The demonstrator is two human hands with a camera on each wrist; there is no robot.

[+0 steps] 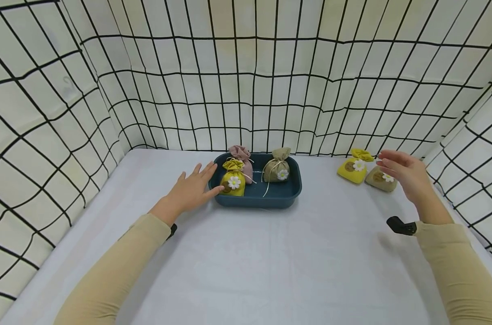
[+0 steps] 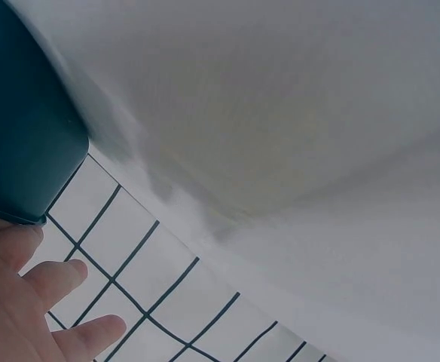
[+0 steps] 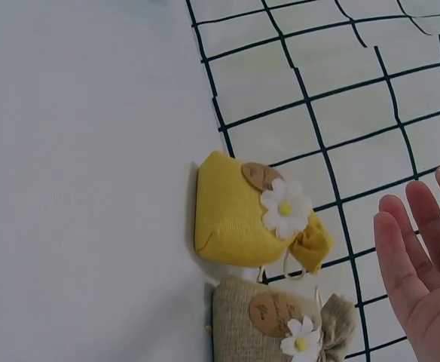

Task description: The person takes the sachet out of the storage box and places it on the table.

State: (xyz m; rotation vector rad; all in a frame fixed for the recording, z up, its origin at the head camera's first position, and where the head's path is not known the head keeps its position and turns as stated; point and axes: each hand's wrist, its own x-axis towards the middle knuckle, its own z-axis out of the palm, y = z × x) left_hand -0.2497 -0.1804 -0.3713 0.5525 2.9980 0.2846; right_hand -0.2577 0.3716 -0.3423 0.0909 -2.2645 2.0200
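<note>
A dark blue tray (image 1: 288,196) sits at the table's middle back and holds a yellow sachet (image 1: 233,178), a pink sachet (image 1: 241,155) and an olive sachet (image 1: 277,166). My left hand (image 1: 193,188) lies flat with straight fingers, its tips touching the tray's (image 2: 20,128) left wall. My right hand (image 1: 404,174) hovers open over a tan sachet (image 1: 380,179) lying at the right, next to a yellow sachet (image 1: 353,168). The right wrist view shows that yellow sachet (image 3: 242,219) and the tan sachet (image 3: 276,320) below my spread fingers (image 3: 420,249).
White cloth covers the table (image 1: 246,262). Grid-patterned fabric walls (image 1: 246,81) enclose it at the back and on both sides. A small black device (image 1: 401,225) sits at my right wrist.
</note>
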